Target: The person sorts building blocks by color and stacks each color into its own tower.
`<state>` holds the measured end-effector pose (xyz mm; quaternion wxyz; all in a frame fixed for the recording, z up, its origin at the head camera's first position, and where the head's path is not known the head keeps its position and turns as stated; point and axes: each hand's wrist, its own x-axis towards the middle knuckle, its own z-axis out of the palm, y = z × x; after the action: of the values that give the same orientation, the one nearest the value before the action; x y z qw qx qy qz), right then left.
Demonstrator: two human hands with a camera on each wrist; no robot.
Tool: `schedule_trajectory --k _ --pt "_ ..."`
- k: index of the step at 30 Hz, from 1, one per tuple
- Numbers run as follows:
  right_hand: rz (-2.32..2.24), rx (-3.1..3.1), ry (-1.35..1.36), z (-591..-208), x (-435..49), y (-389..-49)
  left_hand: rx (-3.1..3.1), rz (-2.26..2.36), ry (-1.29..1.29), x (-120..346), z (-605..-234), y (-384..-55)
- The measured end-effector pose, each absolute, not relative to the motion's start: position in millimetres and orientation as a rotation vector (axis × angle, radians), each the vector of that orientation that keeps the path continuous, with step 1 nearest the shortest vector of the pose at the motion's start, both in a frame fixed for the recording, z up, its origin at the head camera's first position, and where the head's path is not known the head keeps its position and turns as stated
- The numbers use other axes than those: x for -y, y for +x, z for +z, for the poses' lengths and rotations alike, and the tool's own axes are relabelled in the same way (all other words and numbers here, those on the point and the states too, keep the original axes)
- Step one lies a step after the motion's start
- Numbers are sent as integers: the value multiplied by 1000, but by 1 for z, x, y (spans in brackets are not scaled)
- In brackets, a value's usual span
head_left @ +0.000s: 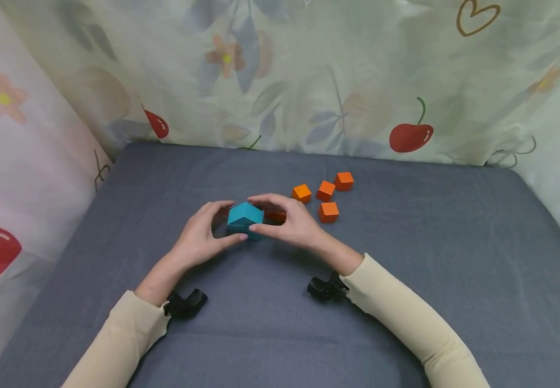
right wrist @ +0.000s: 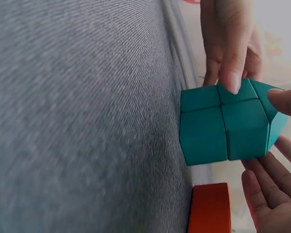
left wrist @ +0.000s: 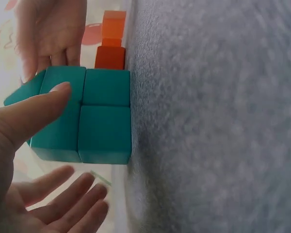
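Flanking teal blocks [head_left: 245,214], hands [head_left: 293,221] part-hiding orange cube [head_left: 276,216]

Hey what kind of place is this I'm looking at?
Probably a makeshift recording booth: a grey cloth-covered table, pale hanging sheets printed with cherries and flowers, and black wrist-worn cameras.

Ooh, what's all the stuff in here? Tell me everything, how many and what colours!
Block stack: one, blue-green, between the hands; pointed top piece over two layers, some parts hidden
Cubes: at least five, shades of orange, four beyond the right hand and one partly behind it
Tablecloth: one, grey, under everything
Patterned cloth: number of pieces unclear, pale with cherries, flowers and a heart, behind and beside the table
Wrist devices: two, black, one at each wrist
Sleeves: two, cream, on the arms
Left hand: one, bare, thumb on the stack
Right hand: one, bare, thumb at the pointed piece
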<state>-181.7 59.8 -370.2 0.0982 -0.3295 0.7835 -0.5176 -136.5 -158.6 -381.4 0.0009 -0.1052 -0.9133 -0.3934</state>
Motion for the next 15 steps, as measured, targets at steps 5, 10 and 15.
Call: schedule_trajectory --k 5,10,15 --pt "-1502 -2372 -948 -368 -71 -181 2807 -1160 -320 151 -375 -134" --pt "-1466 -2447 -947 -369 -84 -181 2744 -1084 -358 142 -367 -132" --pt "-1482 -2470 -919 -370 -98 -181 2721 -1014 -404 134 -361 -129"
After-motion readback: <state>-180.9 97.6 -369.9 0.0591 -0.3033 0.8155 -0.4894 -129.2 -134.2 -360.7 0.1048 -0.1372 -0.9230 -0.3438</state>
